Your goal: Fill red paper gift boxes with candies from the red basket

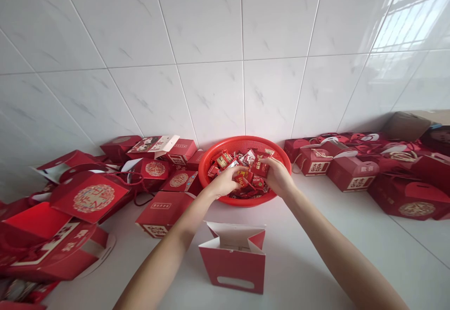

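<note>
A red plastic basket (245,202) filled with small wrapped candies (248,158) stands against the wall. My left hand (225,182) reaches over its near left side, thumb and forefinger apart among the wrappers. At the basket's right side, my right hand (279,177) has its fingers closed on a red candy packet (260,165); part of its grip is hidden. Between my forearms an open red paper box (234,265) stands upright, with a white inside and an oval slot in its front. Its contents are hard to make out.
Several red gift boxes (154,168) crowd the left side, some tilted or stacked. More closed red boxes (353,171) with cord handles line the right. A brown carton (406,124) sits far right. White tiled wall (211,99) rises behind the white counter (305,253).
</note>
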Demonstrator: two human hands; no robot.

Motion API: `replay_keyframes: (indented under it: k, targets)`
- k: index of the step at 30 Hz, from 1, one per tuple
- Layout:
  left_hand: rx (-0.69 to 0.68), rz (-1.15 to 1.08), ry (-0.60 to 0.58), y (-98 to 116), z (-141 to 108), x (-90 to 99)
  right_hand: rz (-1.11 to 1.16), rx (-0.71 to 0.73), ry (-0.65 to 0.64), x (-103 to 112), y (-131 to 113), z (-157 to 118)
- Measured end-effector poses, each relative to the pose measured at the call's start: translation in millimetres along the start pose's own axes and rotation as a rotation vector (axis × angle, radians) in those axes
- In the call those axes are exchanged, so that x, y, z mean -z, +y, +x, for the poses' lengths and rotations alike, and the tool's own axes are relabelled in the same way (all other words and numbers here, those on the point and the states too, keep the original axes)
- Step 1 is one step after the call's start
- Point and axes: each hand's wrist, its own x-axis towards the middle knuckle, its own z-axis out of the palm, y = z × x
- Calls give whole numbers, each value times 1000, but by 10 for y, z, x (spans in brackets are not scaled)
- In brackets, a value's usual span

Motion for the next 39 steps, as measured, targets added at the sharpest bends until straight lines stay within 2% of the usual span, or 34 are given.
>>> replay_keyframes:
  k: [2,6,10,13,17,20,23,26,30,32,33,36,39]
  targets:
    - [-41,-1,2,-20,14,5,3,25,11,21,-18,24]
    - [-153,180,-57,17,8,20,25,116,57,68,-121,47]
    - [-250,353,-110,200,33,-39,48,120,104,74,-273,26]
    - [-296,478,-172,371,155,-177,52,132,115,60,-341,3]
    - [-183,754,-412,510,390,-411,39,164,70,64,-347,-14]
    - [-115,808,-472,507,501,-532,16,185,22,81,-340,-21]
    - [-132,764,-448,468,530,-561,0,213,-19,85,-352,-36]
    - [-181,675,-420,460,507,-509,-31,215,-48,72,-383,-64]
    - [-264,533,-265,497,391,-328,-68,185,-36,63,-452,-111]
    - [-301,333,-150,514,283,-198,-80,175,-18,62,-487,-140]
    - [-307,161,-93,521,217,-129,-84,172,-9,58,-500,-157]
    - [-256,-252,-12,539,-10,55,-113,148,-13,20,-503,-229]
    - [-193,-405,25,570,-234,144,-186,115,-99,-56,-452,-334]
